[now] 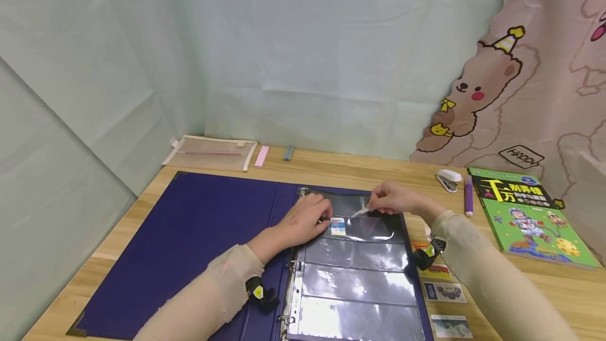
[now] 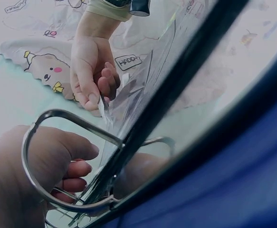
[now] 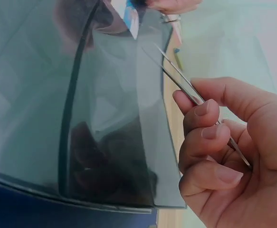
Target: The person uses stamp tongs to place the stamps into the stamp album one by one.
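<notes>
At the near right, small picture cards (image 1: pixel 445 292) lie beside a navy ring binder (image 1: pixel 213 246). Farther up its clear-pocket page (image 1: pixel 360 278), at row 2 from top, sits 1 stamp-like slip (image 1: pixel 338 226); left hand (image 1: pixel 305 217) alongside, grip cannot be told. Right hand (image 1: pixel 394 198) pinches metal tweezers (image 1: pixel 361 212), tips near the slip. Beyond: white stapler (image 1: pixel 450 175), then mesh pouch (image 1: pixel 210 154).

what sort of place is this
Probably a desk or hobby corner, maybe at home, though the room beyond is hidden. An open binder lies on a wooden table, a stapler and a children's-style book sit to its right, and a cartoon bear sheet hangs behind.
</notes>
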Demonstrator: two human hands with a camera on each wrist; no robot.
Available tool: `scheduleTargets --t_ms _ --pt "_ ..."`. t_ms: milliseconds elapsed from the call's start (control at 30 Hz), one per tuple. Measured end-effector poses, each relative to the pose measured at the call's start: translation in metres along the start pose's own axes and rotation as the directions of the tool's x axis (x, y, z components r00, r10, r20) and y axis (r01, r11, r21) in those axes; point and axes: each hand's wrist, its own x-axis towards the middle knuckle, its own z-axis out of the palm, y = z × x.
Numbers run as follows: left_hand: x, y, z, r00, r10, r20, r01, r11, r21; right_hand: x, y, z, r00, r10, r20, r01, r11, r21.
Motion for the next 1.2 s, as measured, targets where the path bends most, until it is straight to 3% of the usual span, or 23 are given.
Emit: scheduleTargets --t_ms 233,533,967,1200 --pt "0.000 -0.002 0.001 1.000 -0.012 0.017 0.012 1.000 0.000 -0.011 -0.002 -0.008 0.999 0.039 0.002 -0.039 0.998 0.039" --pt "0.000 -0.003 0.002 0.999 -0.021 0.028 0.021 1.000 0.005 -0.033 0.005 -0.021 0.999 -0.028 -0.016 0.029 0.997 0.071" --pt "0.001 -0.005 0.003 1.000 -0.016 0.027 0.016 1.000 -0.006 -0.074 0.005 -0.042 0.993 -0.021 -0.114 0.024 0.999 0.026" --pt "0.001 -0.005 0.004 0.999 -0.016 0.032 0.016 1.000 -0.008 -0.098 0.011 -0.050 0.985 0.017 -0.170 -0.018 1.000 -0.001"
